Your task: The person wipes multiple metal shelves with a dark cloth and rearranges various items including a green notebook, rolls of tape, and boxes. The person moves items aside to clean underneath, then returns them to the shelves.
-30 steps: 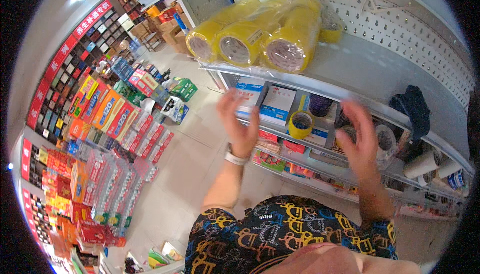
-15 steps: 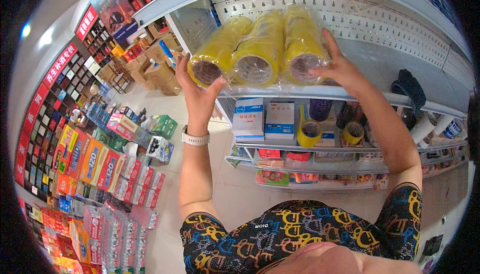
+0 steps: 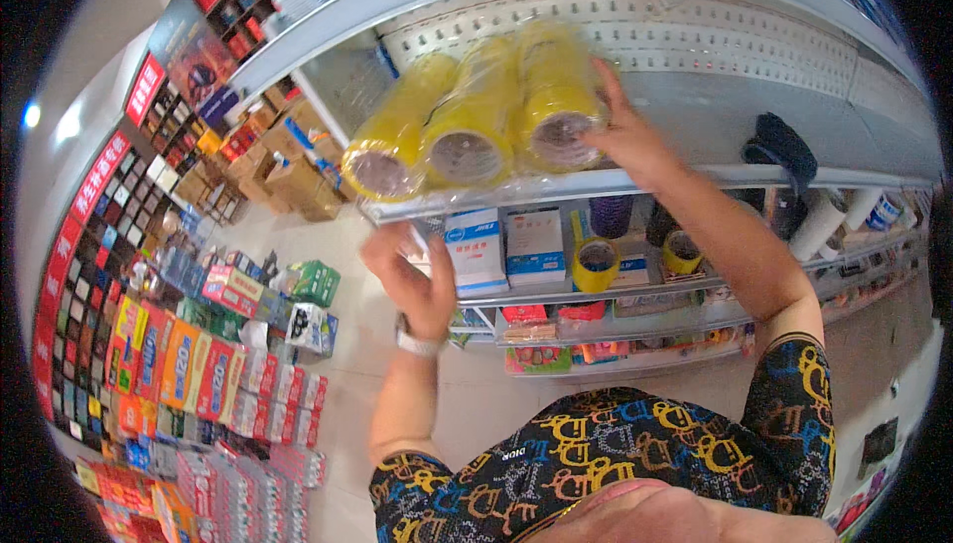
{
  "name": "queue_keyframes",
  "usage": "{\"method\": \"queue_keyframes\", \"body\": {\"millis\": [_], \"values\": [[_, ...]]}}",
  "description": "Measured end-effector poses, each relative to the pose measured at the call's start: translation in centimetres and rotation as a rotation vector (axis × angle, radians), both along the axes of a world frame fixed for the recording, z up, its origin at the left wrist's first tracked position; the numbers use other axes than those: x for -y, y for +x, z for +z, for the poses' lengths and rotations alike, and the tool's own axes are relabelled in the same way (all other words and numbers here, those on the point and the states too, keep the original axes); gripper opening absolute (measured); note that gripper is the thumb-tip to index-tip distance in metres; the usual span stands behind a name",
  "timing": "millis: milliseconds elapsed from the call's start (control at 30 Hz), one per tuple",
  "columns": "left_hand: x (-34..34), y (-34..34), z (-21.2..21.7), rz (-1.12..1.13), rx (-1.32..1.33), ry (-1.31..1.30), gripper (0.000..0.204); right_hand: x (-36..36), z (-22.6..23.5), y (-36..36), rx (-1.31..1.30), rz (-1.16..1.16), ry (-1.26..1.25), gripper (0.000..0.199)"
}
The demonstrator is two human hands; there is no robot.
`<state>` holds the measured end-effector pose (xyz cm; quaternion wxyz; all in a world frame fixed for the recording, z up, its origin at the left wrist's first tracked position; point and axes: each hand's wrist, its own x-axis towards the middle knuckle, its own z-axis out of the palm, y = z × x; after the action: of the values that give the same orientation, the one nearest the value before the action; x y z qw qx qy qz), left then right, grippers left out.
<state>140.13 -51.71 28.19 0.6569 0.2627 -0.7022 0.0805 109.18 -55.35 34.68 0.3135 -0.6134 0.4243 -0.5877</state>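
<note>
A clear-wrapped pack of three long yellow tape rolls lies on the upper grey shelf, its ends facing me. My right hand presses flat against the right side of the pack. My left hand hangs below the shelf edge with fingers spread, holding nothing, a watch on its wrist. Just right of it, on the shelf below, stand white and blue boxes.
The lower shelves hold a yellow tape roll, a dark roll, white rolls and small packets. A dark cloth lies on the upper shelf at right. Stacked colourful boxes and cartons stand on the floor at left.
My left hand has let go of the pack's left end and dropped below the shelf. The pack now rests on the shelf, with my right hand still against it.
</note>
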Motion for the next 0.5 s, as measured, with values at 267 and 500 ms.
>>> {"method": "queue_keyframes", "body": {"millis": [267,500], "values": [[-2.2,-11.0,5.2,-0.072,0.516,-0.076,0.041,0.2,2.6,-1.5,-0.428,0.158,0.003,0.105],[0.2,-15.7,6.1,0.015,0.643,0.091,0.035,7.8,6.0,-13.7,-0.724,-0.072,0.239,0.077]]}}
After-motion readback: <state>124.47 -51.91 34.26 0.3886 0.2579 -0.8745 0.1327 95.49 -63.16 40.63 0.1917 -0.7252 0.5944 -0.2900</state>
